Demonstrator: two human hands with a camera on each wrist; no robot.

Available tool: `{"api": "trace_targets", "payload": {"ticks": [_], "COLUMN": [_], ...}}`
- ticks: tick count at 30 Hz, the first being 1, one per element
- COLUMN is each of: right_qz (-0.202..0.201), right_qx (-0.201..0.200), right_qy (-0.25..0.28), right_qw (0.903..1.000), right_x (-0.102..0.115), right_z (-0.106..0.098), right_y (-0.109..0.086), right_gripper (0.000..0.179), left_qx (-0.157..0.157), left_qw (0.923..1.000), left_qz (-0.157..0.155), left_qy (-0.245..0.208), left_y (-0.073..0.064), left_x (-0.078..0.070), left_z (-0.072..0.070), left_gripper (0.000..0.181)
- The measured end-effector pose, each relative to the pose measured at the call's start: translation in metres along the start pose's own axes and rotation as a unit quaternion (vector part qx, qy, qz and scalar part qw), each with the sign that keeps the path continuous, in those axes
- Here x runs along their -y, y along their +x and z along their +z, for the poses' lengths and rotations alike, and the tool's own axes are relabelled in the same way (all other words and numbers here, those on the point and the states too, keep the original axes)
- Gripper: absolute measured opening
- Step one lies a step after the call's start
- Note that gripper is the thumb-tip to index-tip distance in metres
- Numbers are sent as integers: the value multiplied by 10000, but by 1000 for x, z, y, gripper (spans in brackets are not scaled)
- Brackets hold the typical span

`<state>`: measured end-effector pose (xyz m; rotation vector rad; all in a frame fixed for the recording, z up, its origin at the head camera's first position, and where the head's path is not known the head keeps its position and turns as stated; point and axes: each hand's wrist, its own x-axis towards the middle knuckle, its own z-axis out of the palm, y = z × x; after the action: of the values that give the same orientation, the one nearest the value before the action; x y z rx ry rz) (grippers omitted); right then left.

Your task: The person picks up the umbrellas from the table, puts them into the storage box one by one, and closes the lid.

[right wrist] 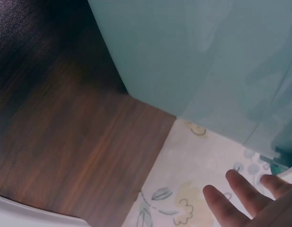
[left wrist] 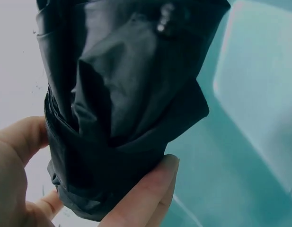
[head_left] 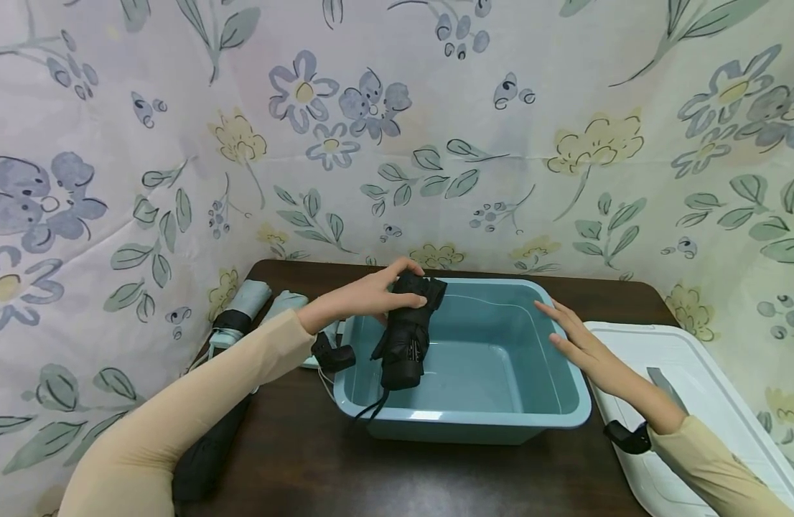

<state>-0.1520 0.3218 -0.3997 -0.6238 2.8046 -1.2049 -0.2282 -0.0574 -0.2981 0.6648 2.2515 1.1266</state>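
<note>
My left hand (head_left: pixel 377 289) grips a black folded umbrella (head_left: pixel 406 341) near its upper end, over the left part of a light blue plastic bin (head_left: pixel 474 416). The umbrella tilts with its capped end toward me, and a thin cord hangs from it over the front rim. In the left wrist view, thumb and fingers wrap the loose black fabric (left wrist: pixel 127 109). On the other side, my right hand (head_left: pixel 584 352) is at the bin's right rim with its fingers extended and nothing held. Its fingers (right wrist: pixel 221 205) also show in the right wrist view, low beside the bin's wall.
A white lid (head_left: pixel 642 345) lies right of the bin. Left of it, partly behind my arm, are a light blue rolled umbrella (head_left: pixel 245 301) with a black band, another pale blue bundle (head_left: pixel 287 300) and a long black item (head_left: pixel 206 459). Floral fabric (head_left: pixel 436 143) hangs behind the dark table (head_left: pixel 436 481).
</note>
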Motion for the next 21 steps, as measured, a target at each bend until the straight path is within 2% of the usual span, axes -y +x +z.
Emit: {"api": "trace_targets", "payload": {"ticks": [7, 13, 18, 21], "right_qz": [-8, -1, 27, 2], "right_qx": [7, -20, -14, -61], "right_qy": [37, 87, 147, 103], "right_qw": [10000, 10000, 9999, 9999], "right_x": [2, 3, 4, 4], "right_z": [-1, -1, 1, 1], "right_y": [0, 1, -1, -1], "right_gripper": [55, 55, 54, 53], "left_qx": [524, 711, 942, 978], "left_qw": [9981, 9963, 9930, 9921], "left_qz": [-13, -131, -210, -192], "left_qy": [-339, -466, -688, -756], "left_y": [14, 25, 34, 40], "left_x": [-7, -13, -15, -15], "left_z": [9, 21, 32, 37], "left_gripper": [56, 49, 52, 53]}}
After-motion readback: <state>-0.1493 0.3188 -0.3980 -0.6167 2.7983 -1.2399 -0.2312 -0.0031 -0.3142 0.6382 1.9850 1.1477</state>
